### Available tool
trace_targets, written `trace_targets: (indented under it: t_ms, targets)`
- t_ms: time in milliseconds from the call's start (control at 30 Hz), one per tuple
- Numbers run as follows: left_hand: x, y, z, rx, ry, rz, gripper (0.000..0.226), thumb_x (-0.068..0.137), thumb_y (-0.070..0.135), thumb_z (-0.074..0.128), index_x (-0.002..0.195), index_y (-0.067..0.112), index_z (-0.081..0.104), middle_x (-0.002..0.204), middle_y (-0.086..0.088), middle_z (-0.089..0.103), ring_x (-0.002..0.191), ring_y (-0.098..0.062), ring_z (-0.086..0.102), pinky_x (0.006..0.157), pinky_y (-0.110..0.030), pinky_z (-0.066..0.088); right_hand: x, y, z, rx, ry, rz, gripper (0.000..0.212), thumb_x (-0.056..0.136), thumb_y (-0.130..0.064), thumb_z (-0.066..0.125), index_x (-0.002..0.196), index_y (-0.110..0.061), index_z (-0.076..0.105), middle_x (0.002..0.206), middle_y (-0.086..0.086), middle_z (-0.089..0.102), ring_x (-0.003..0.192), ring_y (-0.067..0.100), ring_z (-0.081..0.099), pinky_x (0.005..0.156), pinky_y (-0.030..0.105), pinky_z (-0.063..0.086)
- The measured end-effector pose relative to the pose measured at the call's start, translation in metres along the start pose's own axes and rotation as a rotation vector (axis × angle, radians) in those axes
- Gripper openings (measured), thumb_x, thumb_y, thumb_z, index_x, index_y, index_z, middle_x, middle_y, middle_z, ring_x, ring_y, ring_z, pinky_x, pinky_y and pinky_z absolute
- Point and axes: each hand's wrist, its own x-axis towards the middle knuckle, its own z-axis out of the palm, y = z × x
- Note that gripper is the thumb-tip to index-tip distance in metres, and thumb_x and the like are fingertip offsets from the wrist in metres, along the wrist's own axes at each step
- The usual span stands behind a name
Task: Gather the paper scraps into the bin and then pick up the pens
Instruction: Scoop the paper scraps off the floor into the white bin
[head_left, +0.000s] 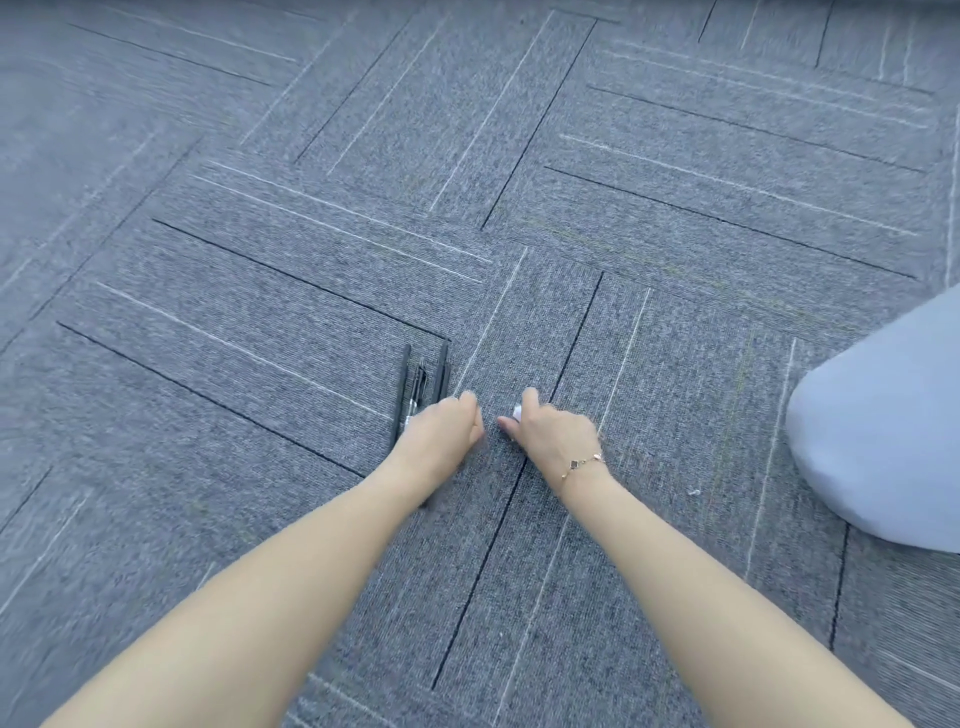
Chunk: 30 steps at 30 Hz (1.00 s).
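Observation:
Several black pens (420, 383) lie side by side on the grey carpet, their near ends hidden under my left hand (441, 431). That hand rests over them with its fingers curled; whether it grips them I cannot tell. My right hand (556, 428), with a bracelet on the wrist, is closed around a small white paper scrap (517, 412) that peeks out between thumb and fingers. The two hands are a few centimetres apart, low over the floor. No bin is in view.
Grey carpet tiles (623, 208) with dark and light stripes fill the view. A knee in light blue cloth (878, 441) sits at the right edge. A tiny white speck (693, 491) lies on the carpet right of my right forearm.

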Motion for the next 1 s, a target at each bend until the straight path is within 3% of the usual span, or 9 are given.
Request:
trace_targets:
  t_ms: [167,300,367,433,533,633,700,833,1000]
  targets:
    - [0.002,-0.006,0.001,-0.01,0.009,0.033,0.022,0.097,0.022,0.035,0.089,0.005,0.047,0.086,-0.015,0.064,0.077,-0.036,0.063,0.064,-0.039,0.045,-0.001,-0.005,0.005,-0.034,0.052,-0.024,0.047,0.095,-0.052,0.031,0.106,-0.008,0.043,0.086,0.007,0.066,0.072,0.025,0.067,0.049,0.031,0.04]
    - [0.005,-0.009,0.0,0.0,0.007,0.056,0.019,0.097,0.021,0.034,0.084,0.01,0.041,0.08,-0.013,0.061,0.073,-0.034,0.062,0.061,-0.037,0.045,0.004,-0.004,0.006,-0.164,0.106,-0.104,0.03,0.095,-0.041,0.045,0.085,-0.013,0.05,0.059,-0.002,0.063,0.045,0.018,0.062,0.034,0.021,0.028]
    - [0.007,-0.009,-0.001,0.0,0.01,0.057,0.018,0.096,0.021,0.034,0.081,0.012,0.038,0.075,-0.008,0.055,0.069,-0.032,0.06,0.059,-0.035,0.041,0.01,-0.001,0.006,-0.206,0.08,-0.092,0.027,0.084,-0.037,0.065,0.072,-0.016,0.052,0.041,-0.006,0.055,0.029,0.012,0.052,0.034,0.015,0.017]
    - [0.008,-0.009,-0.001,0.005,0.019,0.062,0.017,0.096,0.021,0.035,0.081,0.013,0.037,0.074,-0.003,0.051,0.065,-0.028,0.053,0.058,-0.033,0.037,0.011,0.0,-0.002,-0.25,0.072,-0.073,0.028,0.073,-0.031,0.077,0.067,-0.018,0.053,0.036,-0.006,0.051,0.025,0.011,0.048,0.036,0.016,0.018]
    - [0.007,-0.008,-0.002,0.011,0.008,0.089,0.016,0.096,0.021,0.035,0.082,0.012,0.039,0.074,-0.003,0.053,0.066,-0.028,0.056,0.057,-0.035,0.04,0.013,0.002,0.002,-0.188,-0.02,-0.112,0.014,0.099,-0.019,0.039,0.096,-0.008,0.048,0.066,0.0,0.064,0.054,0.022,0.063,0.044,0.025,0.031]
    - [0.005,-0.005,-0.004,0.004,-0.044,0.09,0.014,0.094,0.018,0.036,0.084,0.012,0.043,0.073,0.0,0.053,0.068,-0.025,0.055,0.06,-0.036,0.043,0.013,0.009,0.003,-0.13,-0.02,-0.106,0.012,0.1,-0.013,0.032,0.101,-0.006,0.042,0.078,0.005,0.068,0.066,0.026,0.065,0.05,0.03,0.037]
    - [0.004,-0.001,-0.005,0.011,-0.09,0.088,0.012,0.092,0.013,0.035,0.082,0.014,0.041,0.067,0.005,0.045,0.064,-0.021,0.05,0.058,-0.032,0.037,0.005,0.017,0.003,-0.067,-0.037,-0.079,0.014,0.1,-0.015,0.031,0.101,-0.006,0.041,0.076,0.005,0.065,0.067,0.028,0.065,0.053,0.034,0.041]
    - [0.003,0.011,-0.001,0.039,-0.153,0.108,0.014,0.088,0.005,0.034,0.08,0.012,0.043,0.064,0.006,0.045,0.062,-0.018,0.048,0.051,-0.028,0.038,-0.018,0.046,0.003,-0.053,-0.048,-0.037,0.022,0.101,-0.019,0.02,0.097,-0.009,0.04,0.054,-0.003,0.036,0.055,0.024,0.052,0.051,0.034,0.044]
    - [0.011,0.031,0.003,0.096,-0.121,0.077,0.014,0.094,0.007,0.037,0.089,0.005,0.05,0.075,-0.007,0.059,0.064,-0.025,0.058,0.053,-0.035,0.047,-0.048,0.078,-0.002,0.028,-0.021,0.096,0.024,0.102,-0.025,0.019,0.088,-0.012,0.033,0.063,0.0,0.056,0.055,0.025,0.053,0.051,0.033,0.043]
